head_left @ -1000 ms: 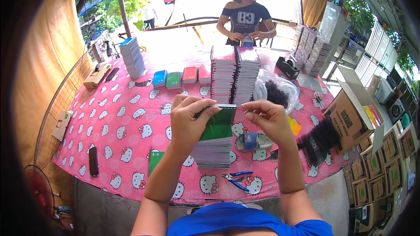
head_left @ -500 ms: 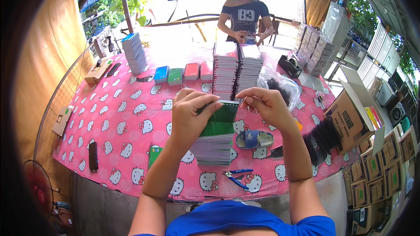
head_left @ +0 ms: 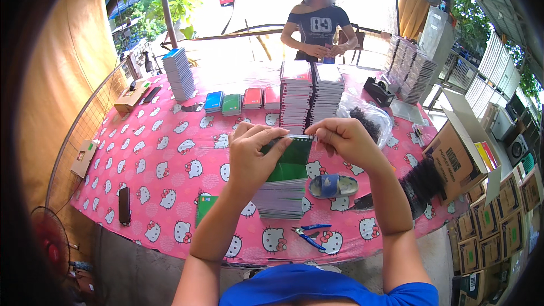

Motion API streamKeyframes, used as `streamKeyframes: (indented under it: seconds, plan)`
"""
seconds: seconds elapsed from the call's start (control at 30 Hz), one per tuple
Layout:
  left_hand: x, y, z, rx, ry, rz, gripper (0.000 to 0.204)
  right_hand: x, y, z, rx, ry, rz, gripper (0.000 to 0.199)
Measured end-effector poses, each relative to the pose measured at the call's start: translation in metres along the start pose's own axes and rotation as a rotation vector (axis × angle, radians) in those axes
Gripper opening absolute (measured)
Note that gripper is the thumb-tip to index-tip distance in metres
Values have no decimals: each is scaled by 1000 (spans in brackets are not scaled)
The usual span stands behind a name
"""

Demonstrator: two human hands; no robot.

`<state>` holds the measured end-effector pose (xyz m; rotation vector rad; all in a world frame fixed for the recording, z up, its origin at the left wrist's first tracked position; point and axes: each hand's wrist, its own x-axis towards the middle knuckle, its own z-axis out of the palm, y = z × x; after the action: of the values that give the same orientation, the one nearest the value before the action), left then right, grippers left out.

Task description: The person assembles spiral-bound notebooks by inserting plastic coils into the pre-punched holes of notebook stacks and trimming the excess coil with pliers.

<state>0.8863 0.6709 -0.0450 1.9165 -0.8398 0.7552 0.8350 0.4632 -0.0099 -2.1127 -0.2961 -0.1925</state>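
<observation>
Left hand (head_left: 253,152) pinched — right hand (head_left: 347,139) curled just beside it.

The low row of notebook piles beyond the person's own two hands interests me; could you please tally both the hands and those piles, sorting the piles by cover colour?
Hands: 2 (left hand, right hand)
Blue pile: 1
Green pile: 1
Red or pinkish-red piles: 2 (left one, right one)
Total: 6

blue top (head_left: 317,284) | short right sleeve (head_left: 416,293) | bare forearms (head_left: 220,221) | bare hands (head_left: 250,153)
</observation>
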Motion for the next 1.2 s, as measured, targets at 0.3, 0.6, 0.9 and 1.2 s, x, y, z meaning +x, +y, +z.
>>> streamKeyframes:
  seconds: [0.3,0.6,0.9,1.2]
  plan:
    - [0,2,-2,-38,-41,-60,16,-4,-5,14,-351,193,-250,16]
    - [-4,-4,-6,-43,-28,-83,14,3,-9,21,-258,202,-347,15]
    - [35,31,5,205,-19,72,15,-2,-28,-14,-339,207,-305,28]
    - [32,39,-4,216,-256,55,31,-97,32,44,-333,369,-368,42]
